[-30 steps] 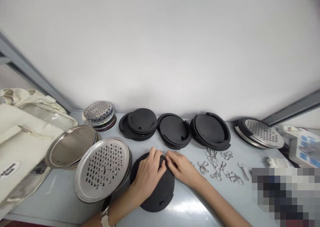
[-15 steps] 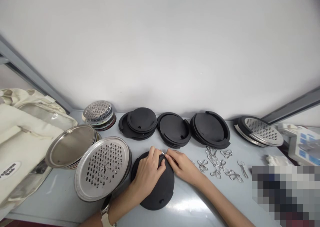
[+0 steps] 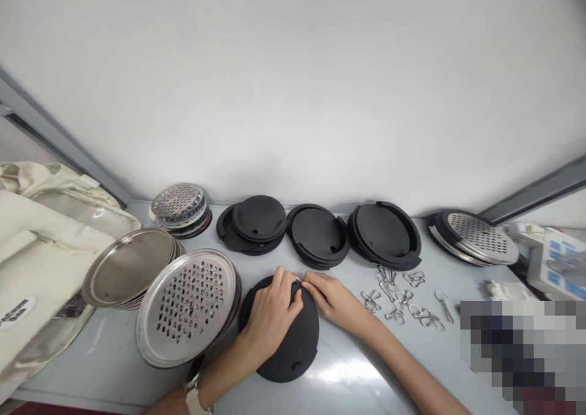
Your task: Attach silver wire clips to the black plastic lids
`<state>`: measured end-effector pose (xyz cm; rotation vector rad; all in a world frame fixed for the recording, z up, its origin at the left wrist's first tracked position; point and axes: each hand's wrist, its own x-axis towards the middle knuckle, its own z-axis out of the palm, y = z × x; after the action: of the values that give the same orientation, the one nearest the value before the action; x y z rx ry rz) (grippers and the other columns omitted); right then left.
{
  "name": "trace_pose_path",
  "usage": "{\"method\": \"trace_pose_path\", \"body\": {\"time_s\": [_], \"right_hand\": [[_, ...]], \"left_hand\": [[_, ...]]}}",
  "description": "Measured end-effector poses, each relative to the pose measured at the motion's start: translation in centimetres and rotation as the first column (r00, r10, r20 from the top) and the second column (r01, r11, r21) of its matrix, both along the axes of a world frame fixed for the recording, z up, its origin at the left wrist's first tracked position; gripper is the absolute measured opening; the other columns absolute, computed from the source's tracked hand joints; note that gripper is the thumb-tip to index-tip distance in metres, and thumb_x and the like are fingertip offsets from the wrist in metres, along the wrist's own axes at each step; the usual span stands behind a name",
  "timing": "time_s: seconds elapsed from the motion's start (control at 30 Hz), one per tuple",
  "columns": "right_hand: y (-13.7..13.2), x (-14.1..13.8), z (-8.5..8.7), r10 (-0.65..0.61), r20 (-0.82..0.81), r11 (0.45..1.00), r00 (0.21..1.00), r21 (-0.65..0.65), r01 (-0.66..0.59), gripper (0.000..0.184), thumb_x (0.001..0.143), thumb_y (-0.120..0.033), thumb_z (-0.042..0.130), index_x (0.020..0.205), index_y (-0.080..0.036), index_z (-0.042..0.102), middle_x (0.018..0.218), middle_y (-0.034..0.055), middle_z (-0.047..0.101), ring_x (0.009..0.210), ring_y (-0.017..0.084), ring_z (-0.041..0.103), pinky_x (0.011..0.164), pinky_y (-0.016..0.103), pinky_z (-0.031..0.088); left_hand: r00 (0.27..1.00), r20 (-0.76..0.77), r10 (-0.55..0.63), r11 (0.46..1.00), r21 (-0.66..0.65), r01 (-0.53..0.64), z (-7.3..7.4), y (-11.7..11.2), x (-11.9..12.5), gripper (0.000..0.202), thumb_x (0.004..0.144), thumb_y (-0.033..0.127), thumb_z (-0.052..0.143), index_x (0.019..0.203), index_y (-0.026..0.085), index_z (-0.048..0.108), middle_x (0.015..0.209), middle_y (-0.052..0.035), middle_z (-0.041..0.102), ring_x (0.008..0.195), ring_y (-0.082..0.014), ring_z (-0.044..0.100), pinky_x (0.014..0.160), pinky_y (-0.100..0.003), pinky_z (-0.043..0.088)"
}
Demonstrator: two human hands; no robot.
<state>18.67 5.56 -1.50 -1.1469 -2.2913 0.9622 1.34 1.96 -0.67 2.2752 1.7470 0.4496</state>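
My left hand [image 3: 270,317] lies over a black disc [image 3: 304,339], fingers bent at its far rim; the tips are hidden, so I cannot tell how firmly they grip. My right hand [image 3: 336,304] seems to pinch one end of a small metal piece [image 3: 298,279] at that same rim, between my two hands. The disc lies flat on the grey table [image 3: 348,372], near the middle of its front edge. I judge this piece to be only partly fitted; the hole in the disc's near rim has nothing in it.

To my right, loose wire clips [image 3: 405,299] lie scattered, apparently unused so far. Just left of the disc, a perforated plate [image 3: 195,305] tops a pile, and plain metal plates [image 3: 130,265] are stacked beyond it, toward the table's left edge. Along the far edge, from the left corner, stand a pile of small graters [image 3: 177,200] and three stacks of black discs [image 3: 320,232], with no clip that I can see on them. In the far right corner, a perforated plate joined to a black piece tops another stack [image 3: 489,238]; that one looks furthest along
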Motion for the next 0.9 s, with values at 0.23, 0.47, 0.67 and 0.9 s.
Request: {"method": "trace_pose_path", "body": {"time_s": [0.23, 0.47, 0.67, 0.9], "right_hand": [[0.19, 0.08, -0.26, 0.021, 0.003, 1.000, 1.000, -0.013, -0.021, 0.025, 0.101, -0.028, 0.030, 0.077, -0.022, 0.035, 0.069, -0.0020, 0.045, 0.064, 0.015, 0.047, 0.062, 0.026, 0.037], [0.38, 0.15, -0.07, 0.029, -0.018, 0.999, 0.999, -0.039, -0.030, 0.025, 0.100, -0.028, 0.030, 0.076, -0.022, 0.033, 0.068, -0.0025, 0.042, 0.062, 0.015, 0.045, 0.061, 0.026, 0.035], [0.25, 0.23, 0.11, 0.037, -0.034, 0.997, 0.999, -0.062, -0.039, 0.026, 0.100, -0.029, 0.031, 0.075, -0.022, 0.032, 0.068, -0.0029, 0.042, 0.062, 0.014, 0.044, 0.061, 0.025, 0.035], [0.35, 0.35, 0.26, 0.032, -0.026, 0.998, 0.999, -0.055, -0.033, 0.026, 0.100, -0.029, 0.031, 0.076, -0.022, 0.032, 0.067, -0.0035, 0.040, 0.060, 0.014, 0.042, 0.060, 0.025, 0.033]], "left_hand": [[1.000, -0.009, -0.009, 1.000, -0.002, 0.009, 0.17, 0.09, -0.01, 0.001, 0.091, 0.021, 0.047, 0.090, 0.021, 0.048, 0.088, 0.0005, 0.052, 0.069, -0.0155, 0.062, 0.057, -0.026, 0.045], [1.000, -0.026, -0.009, 1.000, -0.002, 0.009, 0.17, 0.12, 0.02, 0.002, 0.091, 0.022, 0.047, 0.089, 0.022, 0.047, 0.088, 0.0003, 0.053, 0.068, -0.0163, 0.061, 0.055, -0.027, 0.044], [1.000, 0.017, -0.006, 1.000, 0.006, 0.005, -0.04, 0.16, -0.06, 0.001, 0.090, 0.022, 0.048, 0.091, 0.022, 0.048, 0.088, 0.0002, 0.053, 0.071, -0.0162, 0.062, 0.057, -0.026, 0.045], [0.997, 0.077, 0.023, 1.000, 0.004, -0.023, 0.21, 0.15, -0.10, 0.006, 0.087, 0.023, 0.051, 0.092, 0.022, 0.048, 0.088, 0.0005, 0.052, 0.074, -0.0173, 0.061, 0.061, -0.028, 0.048]]}}
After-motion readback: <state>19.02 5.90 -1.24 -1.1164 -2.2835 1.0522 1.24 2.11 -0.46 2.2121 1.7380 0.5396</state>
